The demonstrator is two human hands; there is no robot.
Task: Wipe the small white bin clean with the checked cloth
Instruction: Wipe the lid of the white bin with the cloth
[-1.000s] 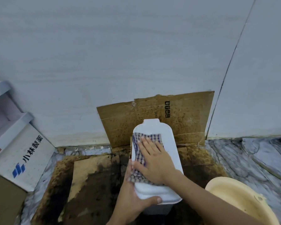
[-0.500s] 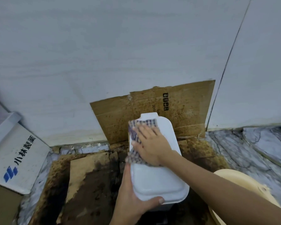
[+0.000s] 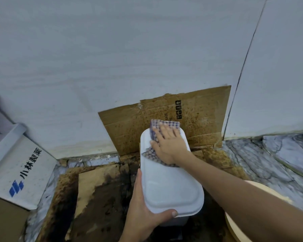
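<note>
The small white bin (image 3: 170, 182) stands on stained cardboard on the floor, its closed lid facing up. My left hand (image 3: 143, 212) grips the bin's near left corner, thumb over the lid's front rim. My right hand (image 3: 170, 145) lies flat, fingers spread, pressing the blue-and-white checked cloth (image 3: 156, 130) onto the far end of the lid. The cloth hangs slightly past the lid's back edge. The bin's body below the lid is mostly hidden.
Stained cardboard (image 3: 199, 116) leans on the white wall behind the bin; more dark, wet cardboard (image 3: 98, 198) covers the floor. A white box with blue print (image 3: 23, 173) sits at left. A cream basin (image 3: 234, 227) is at right on marble floor.
My right hand has slid the cloth away from me along the lid, from the middle to the far end. My left hand kept its hold on the near corner.
</note>
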